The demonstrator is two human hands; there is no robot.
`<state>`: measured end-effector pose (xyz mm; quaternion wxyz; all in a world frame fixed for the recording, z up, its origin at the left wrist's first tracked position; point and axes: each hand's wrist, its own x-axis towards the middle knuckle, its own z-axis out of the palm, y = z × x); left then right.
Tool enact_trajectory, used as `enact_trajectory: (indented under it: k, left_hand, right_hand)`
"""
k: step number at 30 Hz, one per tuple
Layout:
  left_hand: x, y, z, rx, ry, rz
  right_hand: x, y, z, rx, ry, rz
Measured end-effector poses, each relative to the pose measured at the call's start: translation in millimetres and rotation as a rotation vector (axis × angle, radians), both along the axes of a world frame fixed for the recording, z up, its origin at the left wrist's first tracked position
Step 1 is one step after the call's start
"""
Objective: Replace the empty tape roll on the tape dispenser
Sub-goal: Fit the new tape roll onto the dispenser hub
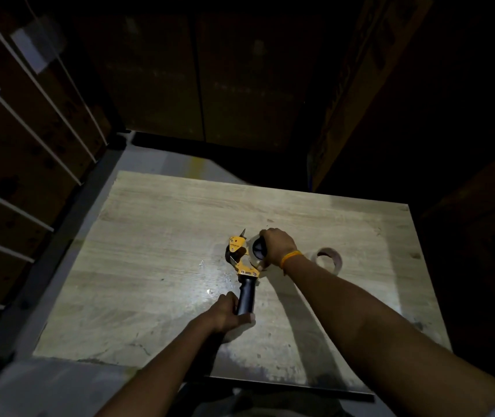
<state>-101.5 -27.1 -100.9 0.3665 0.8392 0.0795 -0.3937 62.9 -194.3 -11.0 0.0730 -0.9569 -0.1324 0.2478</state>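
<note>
Left hand (pixel 227 311) wrapped around tape dispenser (pixel 244 267) handle, right hand (pixel 277 246) clasped over mounted tape roll (pixel 255 251).

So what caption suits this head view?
Left hand grips the tape dispenser; right hand holds its roll.

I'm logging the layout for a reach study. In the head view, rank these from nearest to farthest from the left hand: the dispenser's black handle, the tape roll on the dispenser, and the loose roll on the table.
1. Black handle: in the left hand's grip.
2. Tape roll on the dispenser: up the tool, under the right hand.
3. Loose roll: farthest, lying on the table beyond the right wrist.
</note>
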Motion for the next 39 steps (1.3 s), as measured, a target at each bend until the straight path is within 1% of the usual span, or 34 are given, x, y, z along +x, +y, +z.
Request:
enact_trajectory:
  k: [7,10,12,16,17,19,21,24,26,28,31,33,34,36,39]
  left_hand:
    - [-5.8,-6.3,7.5,0.027,-0.045,-0.033]
    - [-4.6,-3.4,8.3,0.035,-0.052,-0.035]
    - [-6.3,-1.8,7.4,0.038,-0.056,-0.030]
    - [-11.8,-3.4,8.4,0.011,-0.093,-0.016]
    - [-13.4,-3.2,9.5,-0.004,-0.101,0.002]
    - [-16.2,-2.1,9.5,-0.017,-0.102,0.012]
    - [-16.0,-1.3,8.9,-0.014,-0.107,-0.006]
    - [-12.1,-2.3,10.1,-0.016,-0.125,-0.030]
    - [-11.2,-3.3,11.4,-0.011,-0.141,-0.067]
    - [-11.9,-3.2,11.8,0.008,-0.153,-0.088]
    - [-11.7,-1.7,13.0,0.023,-0.153,-0.083]
    - [-11.3,-3.6,16.9,0.024,-0.145,-0.080]
    - [-11.2,-4.8,18.5,0.022,-0.140,-0.080]
    - [-11.6,-4.8,20.4,0.011,-0.134,-0.099]
    - [-12.3,4.0,17.2,0.002,-0.128,-0.137]
  right_hand:
    - [-3.1,-4.4,6.1,-0.003,0.018,0.127]
    - [0.2,-1.2,10.0,-0.043,0.029,0.283]
    - [-0.1,2.0,14.0,-0.078,0.029,0.350]
    - [0.4,-4.0,8.3,-0.051,0.027,0.398]
    - [-2.8,-5.4,6.2,-0.023,0.024,0.375]
    - [-17.4,-2.8,2.5,0.113,-0.019,0.266]
    - [-36.4,5.5,-1.7,0.228,-0.142,0.176]
    - [-60.2,22.3,-14.2,0.195,-0.192,0.167]
    - [-69.8,33.5,-23.4,0.103,-0.200,0.223]
    - [-72.8,40.5,-28.6,0.032,-0.255,0.246]
    - [-72.7,44.8,-31.4,0.108,-0.380,0.268]
    - [-77.0,45.2,-31.0,0.141,-0.424,0.343]
    - [-80.0,45.0,-29.6,0.156,-0.432,0.344]
    - [-85.1,43.3,-24.7,0.187,-0.423,0.257]
    - [-90.3,34.9,-22.2,0.202,-0.365,0.057]
